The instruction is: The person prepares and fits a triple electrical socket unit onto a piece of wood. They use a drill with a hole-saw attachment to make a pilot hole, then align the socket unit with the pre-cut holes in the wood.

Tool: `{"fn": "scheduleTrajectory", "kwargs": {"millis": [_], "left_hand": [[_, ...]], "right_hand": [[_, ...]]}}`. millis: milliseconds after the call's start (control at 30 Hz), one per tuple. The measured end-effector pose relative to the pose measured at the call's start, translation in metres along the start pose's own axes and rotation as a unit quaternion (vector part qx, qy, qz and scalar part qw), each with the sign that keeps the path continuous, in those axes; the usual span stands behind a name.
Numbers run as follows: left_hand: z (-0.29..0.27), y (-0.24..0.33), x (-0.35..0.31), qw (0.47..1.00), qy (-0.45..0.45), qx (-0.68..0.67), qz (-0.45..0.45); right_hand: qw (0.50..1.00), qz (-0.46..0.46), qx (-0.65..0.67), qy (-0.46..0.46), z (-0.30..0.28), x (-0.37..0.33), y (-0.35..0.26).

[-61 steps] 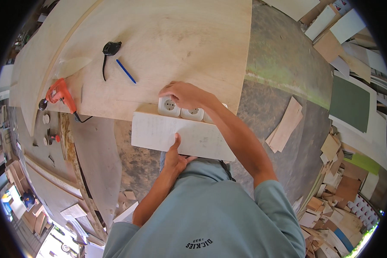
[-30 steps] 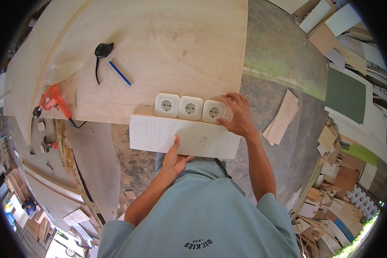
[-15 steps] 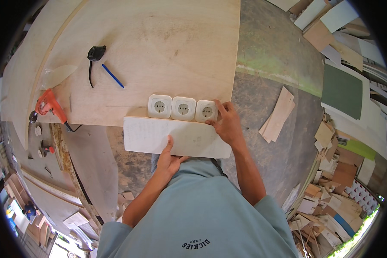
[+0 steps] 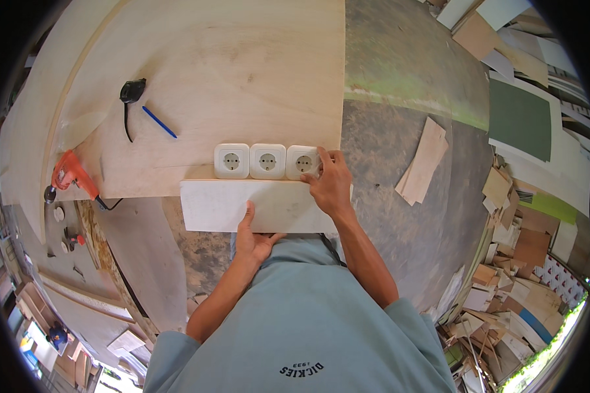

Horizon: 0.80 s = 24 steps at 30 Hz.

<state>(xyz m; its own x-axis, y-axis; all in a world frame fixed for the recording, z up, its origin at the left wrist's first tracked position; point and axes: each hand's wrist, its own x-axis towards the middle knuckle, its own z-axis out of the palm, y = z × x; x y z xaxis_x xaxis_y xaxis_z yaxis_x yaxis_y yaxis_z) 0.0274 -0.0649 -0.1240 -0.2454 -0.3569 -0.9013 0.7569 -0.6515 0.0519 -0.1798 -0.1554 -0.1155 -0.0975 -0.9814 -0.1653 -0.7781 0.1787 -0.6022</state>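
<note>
Aligning three square white plastic sockets [image 4: 267, 161] along the long white rectangular board [image 4: 292, 208] likely wants light pressure: right hand [image 4: 332, 185] pinching the rightmost socket [image 4: 297, 159], left hand [image 4: 253, 245] clamped on the board's near edge.

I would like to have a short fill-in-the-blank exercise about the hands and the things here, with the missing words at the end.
1. Counted from the left, the right hand touches number ____ of the power sockets.
2. The left hand has its ____ on the face of the white board.
3. The pen beside the black tape measure is ____.
4. The power drill lies to the ____ of the pen.

Missing words: three; thumb; blue; left.
</note>
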Motion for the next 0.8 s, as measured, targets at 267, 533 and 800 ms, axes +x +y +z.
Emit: {"fn": "scheduleTrajectory", "kwargs": {"millis": [267, 533, 800], "left_hand": [[0.006, -0.006, -0.003, 1.0, 0.022, 0.01, 0.015], [-0.005, -0.008, -0.008, 0.999, 0.016, 0.011, 0.042], [0.005, -0.01, -0.012, 0.997, 0.047, 0.004, 0.064]], "right_hand": [[0.996, 0.01, 0.076, -0.045, -0.01, 0.007, 0.005], [0.995, 0.023, 0.078, -0.066, -0.023, 0.014, 0.001], [0.971, -0.223, 0.034, -0.073, -0.009, 0.041, -0.033]]}}
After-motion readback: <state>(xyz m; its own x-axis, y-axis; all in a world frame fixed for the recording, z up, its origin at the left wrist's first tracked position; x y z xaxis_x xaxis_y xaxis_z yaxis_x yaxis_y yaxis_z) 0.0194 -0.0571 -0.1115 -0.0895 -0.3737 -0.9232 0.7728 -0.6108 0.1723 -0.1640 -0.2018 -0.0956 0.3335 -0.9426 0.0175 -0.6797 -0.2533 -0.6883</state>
